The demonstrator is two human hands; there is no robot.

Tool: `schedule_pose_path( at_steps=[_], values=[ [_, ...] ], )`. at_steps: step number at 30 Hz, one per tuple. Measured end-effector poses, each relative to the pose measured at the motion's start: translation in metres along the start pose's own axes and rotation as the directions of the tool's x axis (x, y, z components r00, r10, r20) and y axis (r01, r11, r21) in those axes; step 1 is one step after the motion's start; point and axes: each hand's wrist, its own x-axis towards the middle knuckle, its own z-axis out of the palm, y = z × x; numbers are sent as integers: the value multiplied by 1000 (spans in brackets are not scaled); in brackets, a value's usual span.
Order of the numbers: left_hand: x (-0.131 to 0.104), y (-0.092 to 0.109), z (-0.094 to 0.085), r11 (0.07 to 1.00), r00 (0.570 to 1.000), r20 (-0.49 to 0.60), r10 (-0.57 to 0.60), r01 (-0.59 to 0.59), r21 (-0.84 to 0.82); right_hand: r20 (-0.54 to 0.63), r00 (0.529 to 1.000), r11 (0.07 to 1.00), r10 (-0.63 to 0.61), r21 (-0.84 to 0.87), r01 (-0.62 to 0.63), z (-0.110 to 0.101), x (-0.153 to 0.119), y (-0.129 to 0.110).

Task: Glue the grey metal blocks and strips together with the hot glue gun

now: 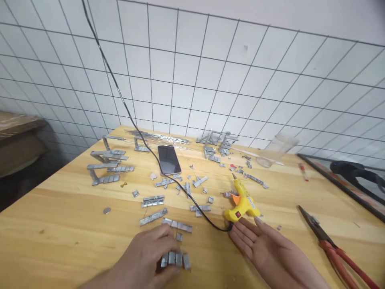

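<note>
My left hand (147, 253) is closed on a short strip of small silvery-grey blocks (172, 259), with the thumb and fingers at its left end. My right hand (261, 251) lies palm up with its fingers stretched out. Its fingertips reach the handle of a yellow hot glue gun (243, 204), which lies on the table with its nozzle pointing away; whether they bear any of its weight I cannot tell. Just beyond my left hand are a flat grey strip (177, 225), another strip (153, 217) and a single small block (179, 237).
A black cord (129, 112) crosses from above down to the glue gun. Behind are a phone (169, 159), thin metal rods (162, 138), a clear cup (276, 150) and grey bracket-shaped pieces (104, 164). Red-handled pliers (326, 243) lie at the right, near a dark-edged tray (339, 184).
</note>
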Motion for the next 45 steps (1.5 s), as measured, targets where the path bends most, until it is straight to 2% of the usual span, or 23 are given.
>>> schedule_pose_path(
  at_steps=[5,9,12,14,17,19,23,25,30,35,38,41,45],
  values=[
    [0,0,0,1000,1000,-1,2,-2,-3,-21,997,996,74,43,-73,14,22,-9],
    [1,0,-1,1000,1000,-4,-10,10,3,74,997,997,39,58,-44,20,28,-10],
    [1,-1,-2,1000,1000,11,-17,17,11,108,983,989,-146,18,145,24,28,-7],
    [1,0,-2,999,999,29,-29,28,19,84,939,937,-333,-79,339,25,26,-5],
    [0,0,-1,999,998,52,-43,42,20,58,837,767,-544,-370,524,25,22,-4],
    [-1,2,-1,999,997,55,-49,48,16,97,802,645,-590,-540,540,23,19,-4],
    [-2,6,-5,995,994,48,-95,95,-2,253,820,509,-514,-680,528,16,14,1],
    [-2,9,-10,991,988,80,-134,134,-5,301,836,450,-459,-732,512,13,10,4],
    [-5,8,-20,983,980,112,-163,171,-65,446,870,386,-210,-780,493,11,-1,3],
    [-5,6,-21,986,983,119,-140,150,-78,504,862,311,-57,-811,496,12,-5,0],
    [-3,7,-20,988,984,116,-135,143,-63,493,869,221,-50,-843,491,13,-8,1],
    [-3,8,-20,989,987,88,-137,141,-51,420,897,241,-134,-865,441,15,-12,3],
    [-2,8,-20,986,982,100,-157,162,-37,390,914,316,-112,-858,405,17,-17,7]
  ],
)
